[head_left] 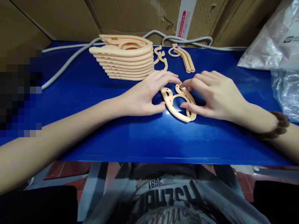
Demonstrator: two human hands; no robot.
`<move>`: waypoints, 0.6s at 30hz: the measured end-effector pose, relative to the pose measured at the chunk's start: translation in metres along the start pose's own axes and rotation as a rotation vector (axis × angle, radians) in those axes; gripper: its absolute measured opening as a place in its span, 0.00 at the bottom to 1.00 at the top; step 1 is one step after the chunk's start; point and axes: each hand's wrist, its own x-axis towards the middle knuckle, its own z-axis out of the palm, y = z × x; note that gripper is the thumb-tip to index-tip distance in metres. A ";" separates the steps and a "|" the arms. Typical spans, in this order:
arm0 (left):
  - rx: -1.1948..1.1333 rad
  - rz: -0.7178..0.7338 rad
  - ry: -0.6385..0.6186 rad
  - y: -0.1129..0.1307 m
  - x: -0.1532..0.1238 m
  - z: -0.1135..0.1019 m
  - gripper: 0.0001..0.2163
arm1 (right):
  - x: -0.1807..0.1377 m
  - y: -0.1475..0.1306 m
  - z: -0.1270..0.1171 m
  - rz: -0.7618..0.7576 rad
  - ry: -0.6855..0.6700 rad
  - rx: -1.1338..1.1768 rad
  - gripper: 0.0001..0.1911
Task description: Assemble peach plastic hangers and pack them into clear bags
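A beige plastic folding clothes hanger (175, 112) lies folded on the blue table, between my two hands. My left hand (149, 91) is at its left side, fingers stretched and thumb apart, with the thumb tip by the left arm and the index tip near the top. Around the hanger's right arm is my right hand (210, 93), index tip at the upper end and thumb over the ring. Whether the left fingertips press on the hanger I cannot tell. Behind my left hand stands a stack of similar folded hangers (126, 62).
Loose beige hooks (161, 56) lie right of the stack. Farther right are another hook (174, 51) and two curved arm pieces (187, 60). A white cable (70, 73) runs along the back by cardboard boxes (135, 18). Clear plastic bags (268, 40) sit at the right.
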 end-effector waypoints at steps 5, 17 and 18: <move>-0.015 -0.033 -0.037 0.001 -0.002 0.002 0.34 | 0.000 0.006 0.002 -0.125 -0.018 -0.011 0.38; 0.046 -0.067 -0.073 0.005 -0.001 0.001 0.45 | -0.001 0.001 0.011 -0.211 0.047 0.103 0.36; 0.078 -0.073 -0.070 0.006 -0.001 0.001 0.43 | 0.000 0.000 0.010 -0.199 0.053 0.103 0.36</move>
